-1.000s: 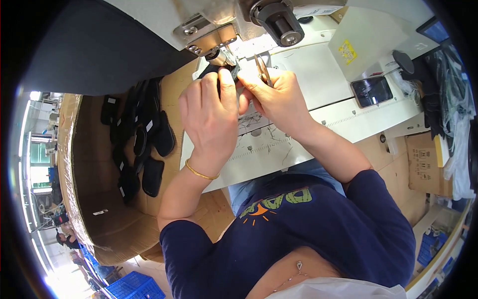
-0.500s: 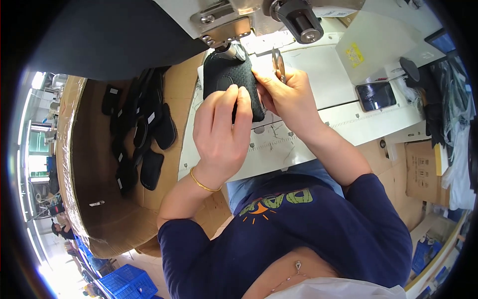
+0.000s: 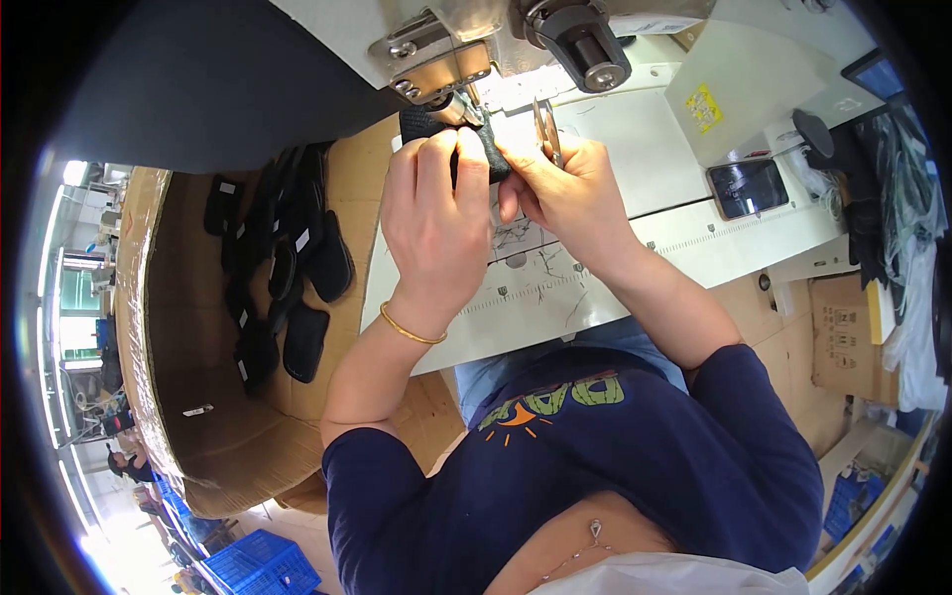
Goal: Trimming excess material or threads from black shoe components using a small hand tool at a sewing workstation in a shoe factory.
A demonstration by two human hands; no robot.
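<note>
A black padded textile piece [image 3: 420,123] lies under the presser foot of a sewing machine [image 3: 445,71]. My left hand [image 3: 436,223] is over its near part, fingers bent and pressed together on the fabric; they hide most of it. At the right edge of the piece, my right hand [image 3: 580,198] pinches with thumb and forefinger near the corner. Small scissors [image 3: 549,132] are tucked in that same hand, blades pointing away from me. The needle point is hard to make out.
To the left stands a large cardboard box [image 3: 198,446] with several black pieces [image 3: 305,342], some bearing white labels. A phone [image 3: 747,189] lies on the white worktable [image 3: 615,253] at right. Loose dark threads are scattered near its front edge. Blue crates [image 3: 260,567] stand lower left.
The black piece has moved away from me, further under the machine head, so less of it shows. My left hand has gone forward with it; my right hand stays at its edge, still holding the scissors.
</note>
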